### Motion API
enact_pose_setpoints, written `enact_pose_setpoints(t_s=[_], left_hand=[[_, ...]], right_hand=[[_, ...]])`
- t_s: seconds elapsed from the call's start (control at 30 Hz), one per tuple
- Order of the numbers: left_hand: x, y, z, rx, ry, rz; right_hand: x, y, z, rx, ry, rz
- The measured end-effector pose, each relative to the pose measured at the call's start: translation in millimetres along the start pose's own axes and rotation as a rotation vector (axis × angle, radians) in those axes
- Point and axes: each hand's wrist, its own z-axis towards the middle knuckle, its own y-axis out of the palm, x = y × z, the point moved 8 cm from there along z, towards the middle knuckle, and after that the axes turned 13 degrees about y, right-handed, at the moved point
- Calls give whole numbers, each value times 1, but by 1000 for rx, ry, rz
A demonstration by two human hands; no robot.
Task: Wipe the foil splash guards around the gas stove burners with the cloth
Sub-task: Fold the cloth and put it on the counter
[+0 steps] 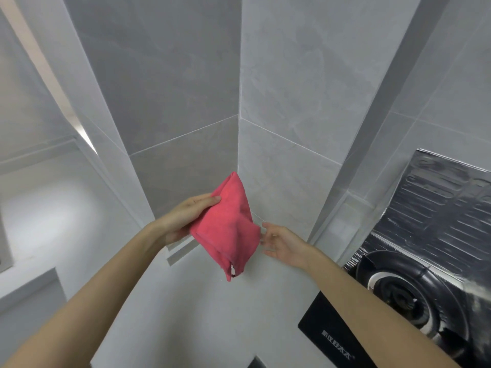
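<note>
**Cloth** [228, 227]: one item, pink, bunched. It is well to the left of the burner [401, 296], held in the air. Its long axis is roughly upright, with a tip at the top and a loose corner with a small loop hanging at the bottom.

**Your left hand** [183, 219]: farther left of the burner than the cloth. The thumb lies on the cloth's upper face and the fingers are hidden beneath. It pinches the cloth and carries all of it.

**Your right hand** [281, 245]: between the cloth and the burner, so the nearer hand to the burner. Its fingers are spread and relaxed, its palm faces the cloth, and it holds nothing. The fingertips are just beside the cloth's right edge, but you cannot tell whether they touch.

**Foil splash guard** [438, 208]: a ribbed, shiny sheet standing just behind and to the right of the burner. Wiping has not yet begun.

**Stove top** [326, 330]: black glass around the burner, with a corner reaching left of it.

**Judgement:** the guard lies to the right of both hands, past the burner. Your right hand is nearer, so the likely next move is to pass the cloth into it. You would then carry the cloth rightward over the burner to the foil.
</note>
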Motion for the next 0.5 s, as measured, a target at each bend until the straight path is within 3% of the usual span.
enact_pose_setpoints(t_s=[0.37,0.5], left_hand=[[-12,6,-11,94,-14,-422],[-19,16,-17,96,-18,-412]], right_hand=[[23,59,3,-332,77,418],[24,62,3,-372,66,460]])
